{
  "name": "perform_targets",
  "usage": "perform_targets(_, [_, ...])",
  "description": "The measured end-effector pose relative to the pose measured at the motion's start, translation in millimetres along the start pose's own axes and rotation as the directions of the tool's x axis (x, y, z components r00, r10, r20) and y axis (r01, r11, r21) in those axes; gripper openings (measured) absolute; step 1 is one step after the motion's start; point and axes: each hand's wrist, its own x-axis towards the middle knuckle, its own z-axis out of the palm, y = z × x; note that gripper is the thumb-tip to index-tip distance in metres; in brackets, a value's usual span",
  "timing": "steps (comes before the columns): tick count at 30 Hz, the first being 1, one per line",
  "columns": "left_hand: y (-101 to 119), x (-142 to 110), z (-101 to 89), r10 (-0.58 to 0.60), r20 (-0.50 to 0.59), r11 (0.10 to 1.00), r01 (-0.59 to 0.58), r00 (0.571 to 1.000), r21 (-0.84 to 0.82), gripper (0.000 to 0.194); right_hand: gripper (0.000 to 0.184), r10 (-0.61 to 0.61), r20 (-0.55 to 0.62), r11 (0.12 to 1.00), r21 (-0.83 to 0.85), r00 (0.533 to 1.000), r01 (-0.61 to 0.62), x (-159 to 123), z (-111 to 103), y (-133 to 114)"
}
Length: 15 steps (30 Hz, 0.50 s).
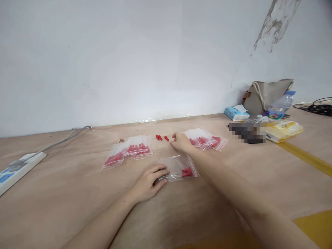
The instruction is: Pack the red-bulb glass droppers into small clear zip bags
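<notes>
Two hands working. Left hand [153, 181] is lying part-open, thumb apart, fingertips touching left end of one clear bag [172, 164]; red pieces [187, 172] bunching at bag's right end, count unclear. Two overlapping groups of filled bags [133, 148] sitting left; bag count unclear. Right hand [180, 141] is curling, fingertips just beside three loose red-tipped droppers [166, 138]; cannot tell whether gripping one. Another fan of filled bags [199, 135] lying just right. Farther right: one blue tissue pack [233, 114], one beige tote [272, 93] standing near wall [129, 69].

Flat clear plastic bag [176, 165] lying right of the left hand [150, 181], slim red-ended pieces [166, 138] just left of the right hand [181, 142]!
</notes>
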Motion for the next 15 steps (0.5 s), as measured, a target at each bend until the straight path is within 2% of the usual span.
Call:
perform_targets(3, [1.1,0.1,-0.3,0.001,0.002,1.000,-0.001,1.000,0.001,0.032,0.033,0.064,0.047,0.998,-0.006,0.997,-0.064,23.9,18.7,-9.9])
perform_targets(5, [1.5,0.0,-0.4,0.001,0.002,1.000,-0.001,1.000,-0.001,0.032,0.034,0.074,0.070,0.997,0.009,0.995,-0.075,30.9,21.4,-12.5])
perform_targets(8, [0.6,-0.9,0.1,-0.001,0.007,1.000,0.001,1.000,-0.003,0.032,0.044,0.036,0.038,0.998,0.057,0.999,-0.038,25.7,8.4,-8.6])
perform_targets(11, [-1.5,-1.8,1.1,-0.009,0.007,1.000,0.009,1.000,-0.005,0.032,0.056,0.028,-0.072,0.984,0.175,0.997,-0.015,1.5,-17.1,10.6])
perform_targets(12, [-2.2,-2.0,1.3,-0.013,0.005,1.000,0.013,1.000,-0.005,0.032,0.057,0.056,-0.129,0.950,0.311,0.990,-0.014,-9.8,-25.7,20.4])
perform_targets(15, [-3.2,-1.7,0.5,-0.019,0.011,1.000,0.019,1.000,-0.003,0.031,0.056,0.186,-0.215,0.759,0.651,0.959,-0.001,-46.2,-44.4,53.7])
